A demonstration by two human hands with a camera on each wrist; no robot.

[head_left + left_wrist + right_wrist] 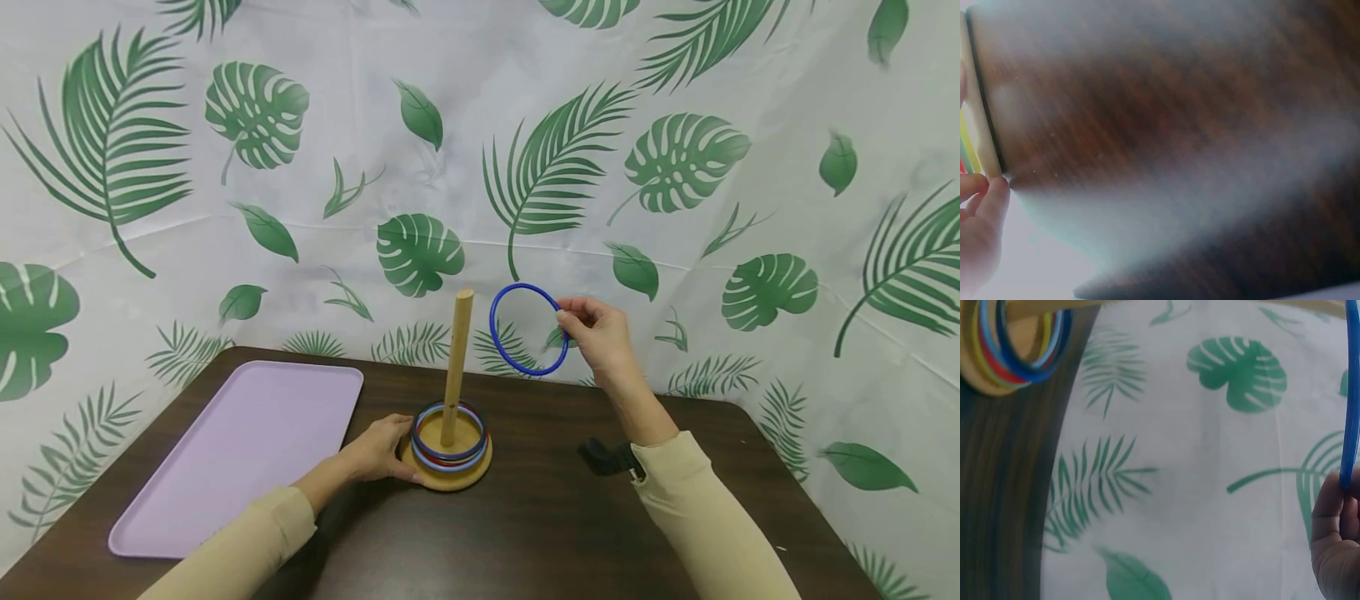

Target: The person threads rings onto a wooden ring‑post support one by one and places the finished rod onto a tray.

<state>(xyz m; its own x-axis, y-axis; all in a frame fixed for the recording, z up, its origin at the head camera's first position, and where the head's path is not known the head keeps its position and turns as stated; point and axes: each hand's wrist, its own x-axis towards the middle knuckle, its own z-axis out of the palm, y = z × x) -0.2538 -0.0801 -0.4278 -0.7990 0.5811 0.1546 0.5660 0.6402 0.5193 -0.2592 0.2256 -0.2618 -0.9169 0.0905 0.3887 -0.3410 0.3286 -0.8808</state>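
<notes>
A round wooden base (450, 483) with an upright peg (457, 358) stands on the table. Around the peg's foot lies a stack of rings: dark blue on top, light blue (984, 325), red and yellow below. My left hand (382, 450) grips the base at its left side, thumb in front; the left wrist view catches these fingers (994, 200) at the base's edge. Up to the right of the peg, my right hand (600, 337) pinches a blue ring (1352, 381) by its right side. The ring hangs upright in the air, apart from the peg and near its top height.
A lilac tray (255, 450) lies on the dark wooden table (540, 517), left of the base. Behind the table hangs a white cloth (465, 175) with green leaf prints. A black wrist device (603, 458) shows at the right sleeve.
</notes>
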